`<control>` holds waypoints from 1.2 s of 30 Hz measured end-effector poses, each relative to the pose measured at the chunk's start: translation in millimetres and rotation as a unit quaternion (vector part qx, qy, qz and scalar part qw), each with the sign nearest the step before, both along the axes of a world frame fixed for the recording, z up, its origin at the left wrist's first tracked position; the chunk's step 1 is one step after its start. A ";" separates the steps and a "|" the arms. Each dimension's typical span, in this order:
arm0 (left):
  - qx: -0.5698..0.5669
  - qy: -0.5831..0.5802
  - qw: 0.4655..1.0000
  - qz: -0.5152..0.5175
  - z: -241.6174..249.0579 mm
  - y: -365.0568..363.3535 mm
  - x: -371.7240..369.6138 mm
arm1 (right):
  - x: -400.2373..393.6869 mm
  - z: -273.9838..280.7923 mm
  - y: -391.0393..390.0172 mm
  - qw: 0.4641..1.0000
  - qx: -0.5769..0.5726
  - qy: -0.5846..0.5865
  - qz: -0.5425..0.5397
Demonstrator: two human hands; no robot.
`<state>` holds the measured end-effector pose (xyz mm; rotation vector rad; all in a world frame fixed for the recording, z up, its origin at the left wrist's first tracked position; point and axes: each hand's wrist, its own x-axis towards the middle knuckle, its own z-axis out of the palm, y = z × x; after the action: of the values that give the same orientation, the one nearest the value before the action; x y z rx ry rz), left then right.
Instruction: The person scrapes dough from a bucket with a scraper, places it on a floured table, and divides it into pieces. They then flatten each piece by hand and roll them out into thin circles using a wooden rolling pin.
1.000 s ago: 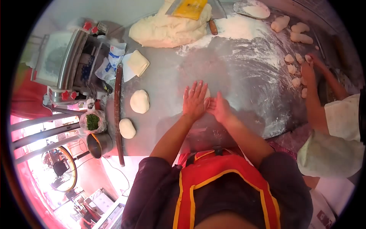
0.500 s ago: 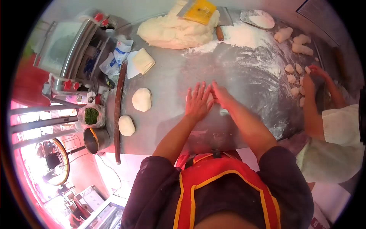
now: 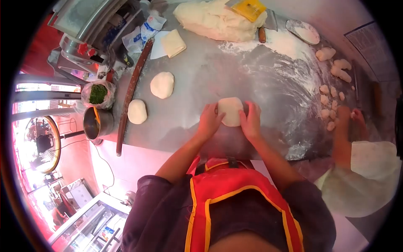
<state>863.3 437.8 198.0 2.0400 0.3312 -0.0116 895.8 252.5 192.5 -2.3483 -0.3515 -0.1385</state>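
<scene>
At bench centre: dough piece point(image 3: 230, 111) – pale, flattish, rounded-square – lies on the floured steel bench point(image 3: 268, 80), directly ahead of the person's chest.
L hand: left hand point(image 3: 208, 121) cups the piece's left edge, fingers curled round it, thumb side toward the body; half closed, gripping the dough.
R hand: right hand point(image 3: 251, 121) does the same on the right edge – fingers bent over the rim, touching dough.
Key relation: piece sits between both hands, just beyond the palms, away from the body. Neither hand nearer; they're level w/ each other.
Long axis: slight, runs away from the person – near to far, a little taller than wide.
Left of hands: two dough rounds point(image 3: 162, 84) and point(image 3: 137, 111), well apart from the held piece; a long rolling pin point(image 3: 131, 93) lies past them near the bench edge.
Far end: big dough mass point(image 3: 218, 20) w/ a yellow-handled scraper point(image 3: 250, 7) on it.
Right side: another person's hand point(image 3: 345, 117) beside a scatter of small dough bits point(image 3: 327, 101).
</scene>
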 end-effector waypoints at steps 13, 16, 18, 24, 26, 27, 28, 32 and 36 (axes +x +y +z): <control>0.129 -0.005 0.990 -0.053 -8.8 -20.5 16.4 | 5.9 -7.9 12.1 0.999 -0.002 0.043 -0.002; 0.051 0.123 0.989 -0.072 -0.6 -20.9 20.3 | -25.7 6.0 4.6 0.995 0.040 0.086 -0.022; 0.065 0.143 0.978 -0.139 -10.5 -13.8 33.3 | -16.2 -1.5 10.3 0.991 0.069 0.113 -0.023; 0.031 0.108 0.993 -0.041 -1.1 92.9 138.5 | 94.6 -17.6 83.2 0.939 0.248 0.225 0.081; 0.225 -0.074 0.971 0.023 -19.3 144.8 168.3 | 125.5 0.6 79.7 0.980 0.130 0.118 0.095; 0.325 -0.157 0.932 0.031 -25.4 173.6 185.7 | 138.6 8.3 75.1 0.991 0.065 0.065 0.101; 0.386 -0.001 0.921 -0.049 -5.9 197.3 203.7 | 150.3 14.0 62.0 0.994 0.069 0.058 0.053; 0.147 -0.004 0.975 0.164 -25.8 246.7 219.4 | 211.4 -29.3 -44.6 0.979 -0.112 -0.063 -0.156; -0.125 0.134 0.950 0.251 -15.9 247.0 249.8 | 267.5 -44.7 -125.1 0.959 -0.095 -0.073 -0.256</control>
<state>1113.2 684.8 182.1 1.6546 0.9650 -0.0169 1163.3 127.4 147.9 -2.5801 0.1929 -0.5497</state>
